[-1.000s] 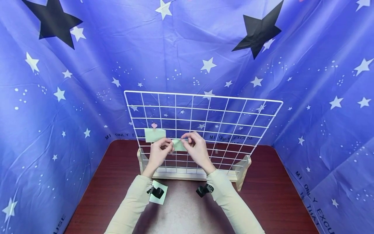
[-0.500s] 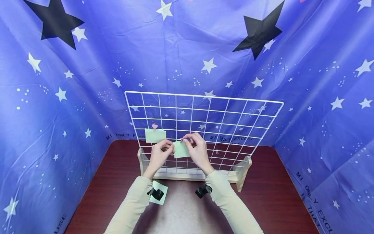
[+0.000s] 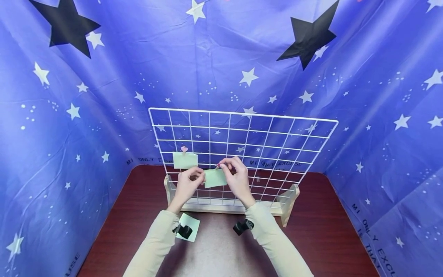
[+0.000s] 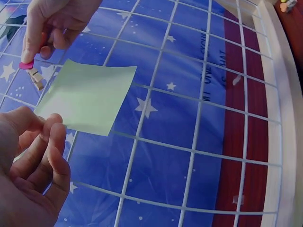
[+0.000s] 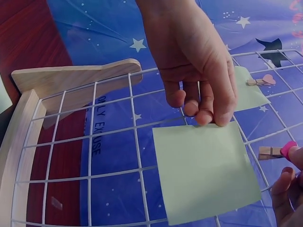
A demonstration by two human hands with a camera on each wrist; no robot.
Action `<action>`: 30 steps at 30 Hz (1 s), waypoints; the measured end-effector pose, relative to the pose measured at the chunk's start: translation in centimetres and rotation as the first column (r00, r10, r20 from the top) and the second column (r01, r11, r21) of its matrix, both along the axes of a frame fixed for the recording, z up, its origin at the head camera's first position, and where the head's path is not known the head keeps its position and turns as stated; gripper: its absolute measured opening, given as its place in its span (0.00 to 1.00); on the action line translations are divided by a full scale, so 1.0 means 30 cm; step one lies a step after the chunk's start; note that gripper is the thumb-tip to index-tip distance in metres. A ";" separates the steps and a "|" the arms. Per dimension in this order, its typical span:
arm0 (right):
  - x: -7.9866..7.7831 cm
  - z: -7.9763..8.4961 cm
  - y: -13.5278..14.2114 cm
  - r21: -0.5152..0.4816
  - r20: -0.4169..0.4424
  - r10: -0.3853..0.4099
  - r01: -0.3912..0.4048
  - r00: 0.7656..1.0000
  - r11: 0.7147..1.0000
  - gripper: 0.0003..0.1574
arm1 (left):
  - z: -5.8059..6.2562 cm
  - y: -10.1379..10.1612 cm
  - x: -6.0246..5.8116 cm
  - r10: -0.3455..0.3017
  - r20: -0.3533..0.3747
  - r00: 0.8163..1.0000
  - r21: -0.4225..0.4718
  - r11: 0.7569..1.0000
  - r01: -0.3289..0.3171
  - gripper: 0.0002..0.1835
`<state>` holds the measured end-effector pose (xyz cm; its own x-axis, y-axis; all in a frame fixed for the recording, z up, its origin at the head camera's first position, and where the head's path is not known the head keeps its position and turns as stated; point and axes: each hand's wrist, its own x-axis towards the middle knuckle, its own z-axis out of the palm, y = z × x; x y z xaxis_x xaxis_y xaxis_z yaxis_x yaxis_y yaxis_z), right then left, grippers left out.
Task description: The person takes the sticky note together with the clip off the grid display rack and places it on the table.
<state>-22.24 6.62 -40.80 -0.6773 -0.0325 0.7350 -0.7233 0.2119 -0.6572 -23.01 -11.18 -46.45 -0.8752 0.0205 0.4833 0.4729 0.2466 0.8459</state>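
My left hand (image 3: 188, 184) pinches the left edge of a pale green sticky note (image 4: 92, 97) between thumb and fingers, holding it in front of the white wire grid (image 3: 270, 154). In my right hand (image 3: 236, 177) is a small wooden clothespin (image 5: 271, 152) with a bright pink end, gripped by that end. The clothespin's wooden tip points toward the note's top edge and stands apart from it in the right wrist view. Up and left on the grid hangs another green note (image 3: 185, 160), held by a clothespin with a pink heart (image 3: 184, 149).
The grid stands in a light wooden base (image 3: 214, 207) on a dark red table (image 3: 322, 231). One more green paper (image 3: 190, 227) lies on the table, partly behind the left wrist camera. A blue star-printed curtain (image 3: 221, 57) surrounds the table.
The note in my left hand has come down a little and shows more of its surface. My right hand has turned slightly, bringing the clothespin's pink end into sight.
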 end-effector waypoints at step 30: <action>0.061 -0.071 0.125 0.052 0.188 0.121 -0.133 0.975 0.990 0.06 | 0.058 -0.018 0.143 0.140 0.022 0.990 -0.035 0.990 -0.140 0.02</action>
<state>-20.40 10.37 -42.94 -0.7881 -0.1696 0.5918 -0.6149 0.1724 -0.7695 -18.73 -11.71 -44.70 -0.8821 -0.0874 0.4628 0.4110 0.3369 0.8471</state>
